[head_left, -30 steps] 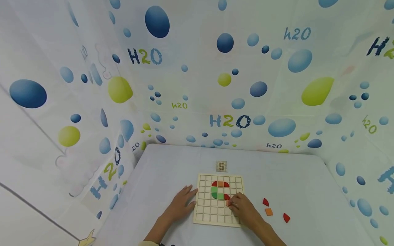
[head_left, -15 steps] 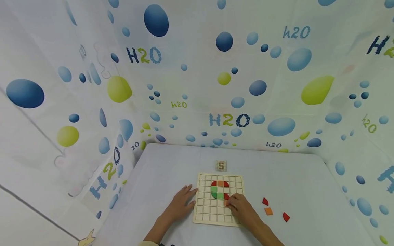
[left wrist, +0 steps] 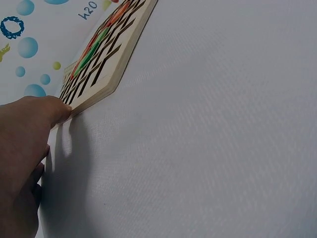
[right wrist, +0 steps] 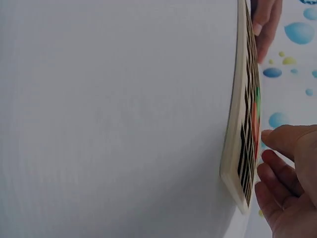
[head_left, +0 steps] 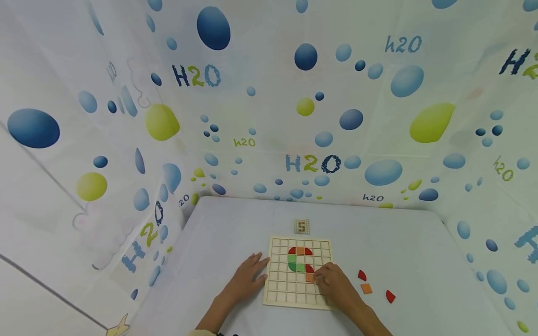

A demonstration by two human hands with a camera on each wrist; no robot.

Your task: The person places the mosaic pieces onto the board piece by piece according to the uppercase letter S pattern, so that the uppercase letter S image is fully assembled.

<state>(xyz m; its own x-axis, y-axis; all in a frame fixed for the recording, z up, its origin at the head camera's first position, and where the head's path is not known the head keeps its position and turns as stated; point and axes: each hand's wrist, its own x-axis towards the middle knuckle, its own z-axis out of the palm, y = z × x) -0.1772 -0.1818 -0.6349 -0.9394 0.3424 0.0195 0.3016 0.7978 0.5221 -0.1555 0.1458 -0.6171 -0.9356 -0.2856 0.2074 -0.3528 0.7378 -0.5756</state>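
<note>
A square wooden grid board (head_left: 286, 301) lies on the white-covered table. In its cells red, orange and green tiles form a curve, with an orange square tile (head_left: 309, 278) below a red quarter-round tile (head_left: 309, 269). My right hand (head_left: 336, 284) is at the board's right side, fingertips right beside that orange tile. In the right wrist view this hand (right wrist: 292, 178) has bent, relaxed fingers, with a gap between thumb and fingers and nothing in it. My left hand (head_left: 245, 280) rests with spread fingers at the board's left edge; its thumb (left wrist: 57, 111) touches the rim in the left wrist view.
Right of the board lie a red quarter-round piece (head_left: 362, 275), an orange square piece (head_left: 366, 288) and another red quarter-round piece (head_left: 390, 296). A small card (head_left: 301, 227) with an S-like figure lies behind the board. Patterned curtains (head_left: 269, 116) surround the table.
My right hand has set the orange square into the cell under the red tile, then let go and drawn slightly right. The left hand has stayed in place.
</note>
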